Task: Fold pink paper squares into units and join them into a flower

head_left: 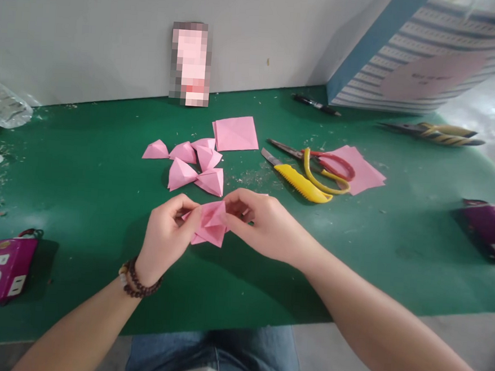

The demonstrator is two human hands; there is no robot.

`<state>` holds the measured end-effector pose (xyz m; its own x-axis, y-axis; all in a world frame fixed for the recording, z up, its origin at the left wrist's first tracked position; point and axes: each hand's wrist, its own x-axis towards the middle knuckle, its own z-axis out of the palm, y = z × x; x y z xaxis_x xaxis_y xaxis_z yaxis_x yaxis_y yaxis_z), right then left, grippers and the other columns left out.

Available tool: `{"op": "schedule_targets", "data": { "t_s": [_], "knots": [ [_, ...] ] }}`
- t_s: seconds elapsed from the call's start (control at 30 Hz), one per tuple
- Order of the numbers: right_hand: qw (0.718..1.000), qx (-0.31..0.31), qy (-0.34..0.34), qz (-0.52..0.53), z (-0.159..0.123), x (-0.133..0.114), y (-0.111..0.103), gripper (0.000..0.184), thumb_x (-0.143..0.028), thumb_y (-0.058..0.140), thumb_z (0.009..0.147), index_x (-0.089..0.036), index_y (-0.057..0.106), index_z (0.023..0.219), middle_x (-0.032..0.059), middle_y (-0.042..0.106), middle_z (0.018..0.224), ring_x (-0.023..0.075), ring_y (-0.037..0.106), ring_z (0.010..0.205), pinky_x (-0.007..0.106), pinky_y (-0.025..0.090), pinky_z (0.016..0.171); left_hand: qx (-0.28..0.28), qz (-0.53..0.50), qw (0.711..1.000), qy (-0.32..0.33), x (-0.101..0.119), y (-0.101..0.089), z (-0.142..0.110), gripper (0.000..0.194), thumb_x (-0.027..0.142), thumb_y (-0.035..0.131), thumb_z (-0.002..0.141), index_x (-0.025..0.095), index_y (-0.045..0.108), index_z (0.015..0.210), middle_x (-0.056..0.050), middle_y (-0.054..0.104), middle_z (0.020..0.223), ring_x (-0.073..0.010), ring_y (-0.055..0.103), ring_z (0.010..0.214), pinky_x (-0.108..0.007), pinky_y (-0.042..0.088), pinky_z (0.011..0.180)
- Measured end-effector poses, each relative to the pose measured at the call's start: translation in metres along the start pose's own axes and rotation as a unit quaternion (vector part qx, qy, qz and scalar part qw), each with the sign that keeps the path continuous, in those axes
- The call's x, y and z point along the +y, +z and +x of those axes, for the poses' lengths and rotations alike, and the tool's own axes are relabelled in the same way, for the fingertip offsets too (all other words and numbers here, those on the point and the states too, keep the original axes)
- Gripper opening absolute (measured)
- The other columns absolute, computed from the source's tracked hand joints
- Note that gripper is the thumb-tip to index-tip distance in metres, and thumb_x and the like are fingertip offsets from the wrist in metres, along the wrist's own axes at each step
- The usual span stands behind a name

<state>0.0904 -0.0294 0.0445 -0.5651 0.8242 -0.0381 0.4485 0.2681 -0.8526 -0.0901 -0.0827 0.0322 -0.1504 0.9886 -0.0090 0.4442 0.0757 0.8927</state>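
A partly folded piece of pink paper (211, 223) is held just above the green table. My left hand (169, 228) pinches its left side between thumb and fingers. On the opposite side, my right hand (262, 223) grips the paper's right edge, thumb in front. Some of the creases and the fingertips behind the paper are hidden. Just beyond the hands lie several folded pink paper pieces (182, 175), pointed and puffed in shape. Behind them rests a small stack of flat pink paper squares (236, 134).
Right of the folded pieces lie a yellow utility knife (301, 182), red-and-yellow-handled scissors (290, 149) and fanned pink sheets (359, 170). Farther back are a pen (316, 105), pliers (429, 131) and a striped box (425, 62). Purple power sockets (7, 265) flank both sides of the green table (102, 198).
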Motion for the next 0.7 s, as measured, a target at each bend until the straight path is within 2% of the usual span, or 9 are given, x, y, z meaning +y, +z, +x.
{"op": "schedule_targets", "data": {
  "t_s": [0.1, 0.2, 0.4, 0.5, 0.6, 0.7],
  "knots": [
    [0.999, 0.013, -0.001, -0.042, 0.001, 0.004, 0.004, 0.007, -0.021, 0.055, 0.082, -0.018, 0.056, 0.076, -0.0015, 0.063, 0.068, 0.0106, 0.056, 0.059, 0.022, 0.041, 0.053, 0.007, 0.002, 1.0, 0.003, 0.001, 0.002, 0.0, 0.013, 0.023, 0.058, 0.082, 0.017, 0.061, 0.072, 0.0, 0.064, 0.069, -0.0117, 0.058, 0.065, -0.02, 0.046, 0.056],
    [0.998, 0.019, 0.0, -0.066, 0.002, 0.006, 0.006, 0.009, -0.019, 0.056, 0.081, -0.018, 0.055, 0.072, -0.0021, 0.061, 0.064, 0.0099, 0.053, 0.055, 0.021, 0.039, 0.052, -0.025, -0.007, 1.0, -0.003, 0.002, 0.003, -0.001, 0.011, 0.021, 0.057, 0.082, 0.017, 0.059, 0.072, 0.001, 0.063, 0.07, -0.0118, 0.059, 0.066, -0.021, 0.048, 0.06],
    [0.99, -0.007, -0.048, -0.134, 0.002, 0.005, 0.007, 0.008, -0.012, 0.057, 0.081, -0.016, 0.06, 0.075, -0.001, 0.061, 0.065, 0.0093, 0.051, 0.057, 0.02, 0.036, 0.053, -0.123, -0.031, 0.991, -0.032, -0.001, 0.004, 0.001, 0.011, 0.029, 0.06, 0.082, 0.018, 0.057, 0.081, -0.001, 0.062, 0.081, -0.015, 0.061, 0.076, -0.026, 0.051, 0.067],
    [0.981, -0.034, -0.084, -0.17, 0.0, 0.004, 0.009, 0.008, -0.011, 0.057, 0.082, -0.015, 0.063, 0.078, 0.0005, 0.063, 0.067, 0.0098, 0.052, 0.058, 0.021, 0.036, 0.056, -0.161, -0.026, 0.986, -0.04, -0.005, 0.005, 0.001, 0.005, 0.023, 0.059, 0.08, 0.019, 0.057, 0.081, 0.0, 0.062, 0.079, -0.0145, 0.061, 0.075, -0.026, 0.051, 0.067],
    [0.975, -0.048, -0.104, -0.19, -0.001, 0.004, 0.011, 0.01, -0.012, 0.056, 0.085, -0.015, 0.064, 0.081, 0.0016, 0.065, 0.07, 0.0113, 0.055, 0.061, 0.022, 0.037, 0.057, -0.183, -0.003, 0.982, -0.042, -0.008, 0.005, 0.002, 0.003, 0.018, 0.058, 0.078, 0.019, 0.057, 0.08, 0.001, 0.063, 0.078, -0.0149, 0.061, 0.074, -0.027, 0.05, 0.067],
    [0.976, -0.041, -0.11, -0.182, 0.0, 0.004, 0.012, 0.01, -0.014, 0.056, 0.087, -0.015, 0.065, 0.082, 0.0026, 0.067, 0.075, 0.0126, 0.059, 0.067, 0.023, 0.04, 0.061, -0.173, 0.01, 0.984, -0.047, -0.009, 0.004, 0.002, 0.003, 0.019, 0.058, 0.077, 0.019, 0.056, 0.078, 0.001, 0.063, 0.076, -0.0152, 0.061, 0.071, -0.027, 0.049, 0.064]
  ]
}}
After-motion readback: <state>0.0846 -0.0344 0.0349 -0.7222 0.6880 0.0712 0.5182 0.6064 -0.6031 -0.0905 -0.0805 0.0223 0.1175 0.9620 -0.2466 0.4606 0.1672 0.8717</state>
